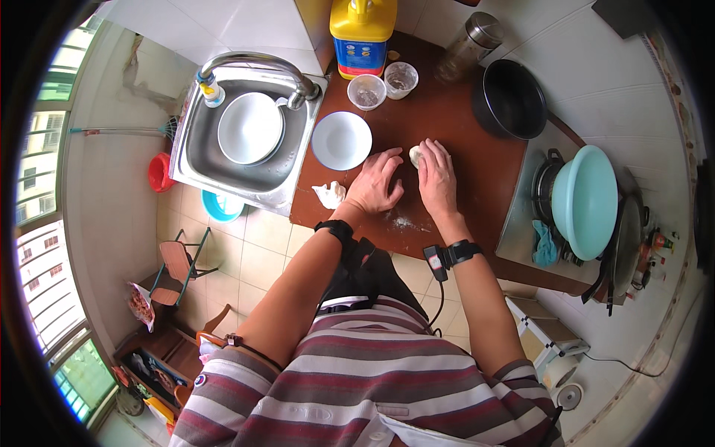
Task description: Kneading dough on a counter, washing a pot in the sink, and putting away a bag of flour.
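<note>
Against the brown counter [469,201] my right hand [438,179] cups a small white lump of dough [415,156], its fingers close together along the lump's right side. Part of the lump is hidden beneath them. To its left, my left hand [377,185] rests near the counter top, fingers slightly bent and thumb apart, with nothing seen in it. White powder [403,222] is scattered between my wrists. A crumpled white thing [330,195], perhaps a plastic bag, lies beside my left wrist. Just beyond that hand stands a white bowl [342,141].
Two clear tubs [367,92] and a yellow jug [363,33] stand at the back, near a glass jar [469,48] and a black pot [509,99]. The steel sink [195,149] holds white bowls. A pale blue basin [585,203] sits over the stove at right.
</note>
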The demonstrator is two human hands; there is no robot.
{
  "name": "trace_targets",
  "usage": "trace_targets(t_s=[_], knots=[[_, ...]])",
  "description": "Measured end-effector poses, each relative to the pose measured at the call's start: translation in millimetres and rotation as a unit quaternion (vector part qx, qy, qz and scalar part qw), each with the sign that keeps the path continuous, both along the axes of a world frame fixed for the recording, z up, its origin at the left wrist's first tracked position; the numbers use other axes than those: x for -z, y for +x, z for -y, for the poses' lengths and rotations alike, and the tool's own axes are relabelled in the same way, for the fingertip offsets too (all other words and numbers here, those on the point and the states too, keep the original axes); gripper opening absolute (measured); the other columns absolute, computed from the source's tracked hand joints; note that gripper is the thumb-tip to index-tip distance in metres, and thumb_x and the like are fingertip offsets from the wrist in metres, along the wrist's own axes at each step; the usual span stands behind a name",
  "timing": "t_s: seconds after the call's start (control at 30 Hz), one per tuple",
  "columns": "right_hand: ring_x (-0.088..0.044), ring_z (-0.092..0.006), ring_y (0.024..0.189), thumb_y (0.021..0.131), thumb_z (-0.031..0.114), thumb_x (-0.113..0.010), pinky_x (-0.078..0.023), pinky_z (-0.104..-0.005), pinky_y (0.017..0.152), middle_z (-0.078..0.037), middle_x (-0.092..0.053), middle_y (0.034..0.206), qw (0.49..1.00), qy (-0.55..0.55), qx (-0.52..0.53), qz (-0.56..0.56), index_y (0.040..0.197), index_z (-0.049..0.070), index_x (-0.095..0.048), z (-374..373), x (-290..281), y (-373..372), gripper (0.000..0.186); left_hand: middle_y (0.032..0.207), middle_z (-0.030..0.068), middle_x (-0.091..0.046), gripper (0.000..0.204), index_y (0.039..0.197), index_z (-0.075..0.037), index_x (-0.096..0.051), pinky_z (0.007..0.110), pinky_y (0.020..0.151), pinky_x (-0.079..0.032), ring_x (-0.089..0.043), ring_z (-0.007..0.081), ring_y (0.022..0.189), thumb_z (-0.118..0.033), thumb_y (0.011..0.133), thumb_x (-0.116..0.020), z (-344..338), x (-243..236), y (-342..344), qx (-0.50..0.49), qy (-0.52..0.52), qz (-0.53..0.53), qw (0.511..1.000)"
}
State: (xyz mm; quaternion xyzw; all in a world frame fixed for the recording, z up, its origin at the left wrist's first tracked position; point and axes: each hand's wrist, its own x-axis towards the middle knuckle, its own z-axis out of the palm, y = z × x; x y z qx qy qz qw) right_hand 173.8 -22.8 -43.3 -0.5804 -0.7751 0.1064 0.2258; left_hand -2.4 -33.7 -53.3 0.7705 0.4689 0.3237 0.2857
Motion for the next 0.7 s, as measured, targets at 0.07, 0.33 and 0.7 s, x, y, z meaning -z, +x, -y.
trace_targets(t_s=[0.07, 0.33, 0.7], knots=[[-0.05, -0.0296, 0.119, 0.089, 0.013, -0.058, -0.038, -0.0434, 0.103, -0.013, -0.057, 0.121, 0.999, 0.007, -0.01, -0.038, 0.117, 0.003, -0.057, 19.8, -12.5, 1.5, 0.029, 0.129, 0.0167, -0.047, 0.043, 0.113, -0.001, -0.051, 0.045, 0.101, -0.039, -0.049, 0.0394, 0.114, -0.014, 0.074, -0.06, 0.5, 1.0, -0.5, -0.001, 0.002, -0.003, 1.0], [-0.051, -0.0288, 0.11, 0.09, 0.019, -0.056, -0.038, -0.0463, 0.097, -0.014, -0.054, 0.122, 0.998, 0.004, 0.049, 0.028, 0.122, 0.007, -0.052, -20.7, -19.7, -19.5, 0.035, 0.129, 0.0181, -0.048, 0.042, 0.112, -0.002, -0.047, 0.046, 0.1, -0.039, -0.048, 0.0392, 0.116, -0.008, 0.073, -0.06, -2.5, 4.8, 2.8, -0.001, -0.001, 0.008, 1.0], [-0.027, -0.0324, 0.14, 0.096, 0.026, -0.044, -0.022, -0.0561, 0.111, -0.015, -0.024, 0.153, 0.986, -0.012, 0.073, 0.147, 0.146, 0.01, -0.032, -31.3, 9.3, -29.2, 0.054, 0.131, 0.0171, -0.046, 0.041, 0.111, -0.004, -0.044, 0.046, 0.097, -0.04, -0.048, 0.0403, 0.111, -0.005, 0.072, -0.058, 2.5, -0.1, -1.3, 0.017, -0.017, 0.022, 0.999]])
